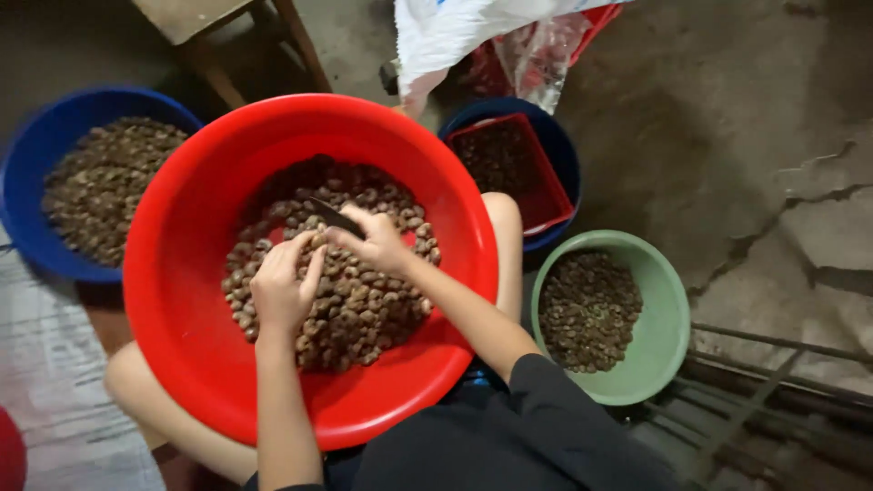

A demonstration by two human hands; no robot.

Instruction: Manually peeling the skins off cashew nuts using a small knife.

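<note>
The person sits low with a big round red plastic basin [182, 300] resting across bare knees, black sleeve at the bottom edge of the shot. Inside the basin sits a heap of small brown nuts in their shells [364, 309], piled mostly toward the middle and far side.

Both hands are down on that heap. The left hand [284, 289] has its fingers curled in around what looks like 1 nut, thumb tucked against it, though the nut itself is mostly hidden so it's hard to be sure. The right hand [380, 241] is closed in a fist-like grip on a small dark-bladed knife [335, 218], blade pointing away to the left, just beside the left fingertips.

Right of the basin, on the cracked grey concrete floor [746, 155], there's a pale green plastic bowl [668, 336] with a layer of darker small pieces in it. Left side, a deep blue plastic tub [36, 155] loaded with more brown nuts.

Further out, a second blue tub [564, 155] holds a red rectangular tray [546, 205] with dark bits inside. Behind that, a white plastic sack [455, 36] and a crumpled clear bag, plus wooden stool legs [300, 45] at the top left.
</note>
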